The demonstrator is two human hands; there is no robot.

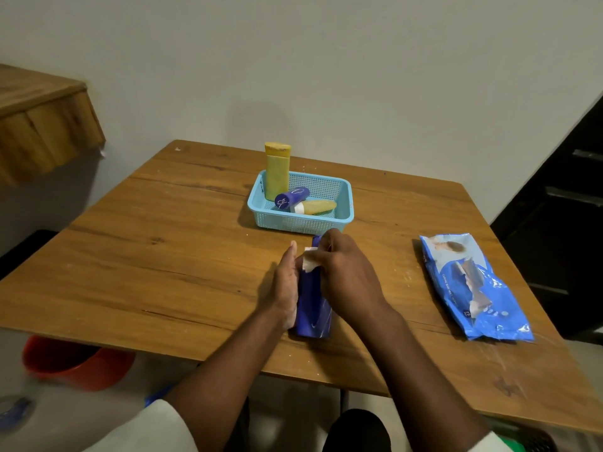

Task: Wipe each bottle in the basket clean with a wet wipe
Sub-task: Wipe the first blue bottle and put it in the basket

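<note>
Basket [346, 203] behind held bottle [312, 301] — wipes pack [473, 288] lies right.

Matt wood-grain table [163, 272], perforated plastic basket [346, 203], glossy blue bottle [313, 308], shiny crinkled wipes pack [483, 295].
</note>
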